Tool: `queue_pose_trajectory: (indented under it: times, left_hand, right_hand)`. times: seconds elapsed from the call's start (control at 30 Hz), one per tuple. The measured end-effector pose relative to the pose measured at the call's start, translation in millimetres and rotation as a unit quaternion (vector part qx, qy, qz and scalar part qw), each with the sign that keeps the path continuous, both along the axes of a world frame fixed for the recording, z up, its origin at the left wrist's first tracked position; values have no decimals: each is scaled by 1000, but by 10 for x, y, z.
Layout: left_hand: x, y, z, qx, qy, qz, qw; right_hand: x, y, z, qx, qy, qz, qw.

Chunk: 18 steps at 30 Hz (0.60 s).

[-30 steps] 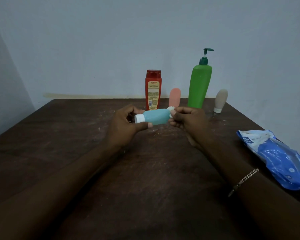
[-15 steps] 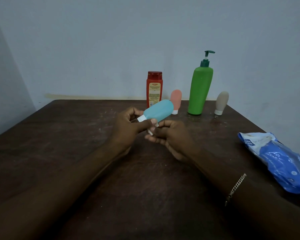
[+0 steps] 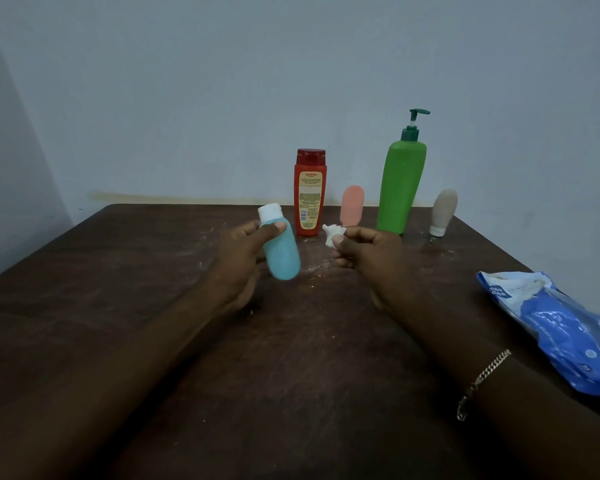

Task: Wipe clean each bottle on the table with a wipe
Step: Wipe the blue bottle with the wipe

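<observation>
Five bottles show in all. One, a small teal squeeze bottle point(image 3: 282, 252) with a white cap, is held above the table just left of the frame's centre. The left hand point(image 3: 243, 261) grips its upper body with thumb and curled fingers. The cap points up and slightly left, and the rounded bottom points down and to the right.

Just right of centre, the right hand point(image 3: 369, 256) pinches a small crumpled white wipe point(image 3: 333, 233) between thumb and forefinger, with the other fingers curled in. The wipe is near the teal squeeze bottle but not touching it.

The other four bottles stand in a row at the far edge of the dark brown table point(image 3: 153, 271), above the hands in the frame:
- a red bottle point(image 3: 310, 192) with a yellow label
- a pink squeeze bottle point(image 3: 352, 206) standing on its cap
- a tall green pump bottle point(image 3: 400, 188)
- a beige squeeze bottle point(image 3: 444, 211) on its white cap, tilted to the right

A blue wipes pack point(image 3: 561, 334) lies at the right edge of the frame. A chain bracelet point(image 3: 482, 379) circles the right wrist at lower right.
</observation>
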State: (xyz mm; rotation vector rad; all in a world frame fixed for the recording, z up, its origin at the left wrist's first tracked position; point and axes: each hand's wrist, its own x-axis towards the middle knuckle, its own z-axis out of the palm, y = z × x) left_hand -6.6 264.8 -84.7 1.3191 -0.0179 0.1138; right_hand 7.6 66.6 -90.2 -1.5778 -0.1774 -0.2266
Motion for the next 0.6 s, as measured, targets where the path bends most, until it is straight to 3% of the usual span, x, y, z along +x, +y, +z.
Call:
queue_pose_trajectory:
  times: [0.13,0.3,0.43,0.5,0.6]
  left_hand:
    - [1,-9,8,17,45,-11,999]
    - [0,7,-56,152,51,-34,986]
    - [-21,-57,-43,214,66,-64,972]
    - [-42,-95,-31,274,54,-64,958]
    - [-22,-78,-32,427,13,2,904]
  right_hand:
    - [-95,62,21,-177,-128,-41,975]
    - [-131,68,48,-258,-263,-74,927]
    - [-114,83,42,-368,-325,-38,870]
    - [-94,95,26,-399,-348,-27,848]
    - [-84,88,39,-435,-367,-46,821]
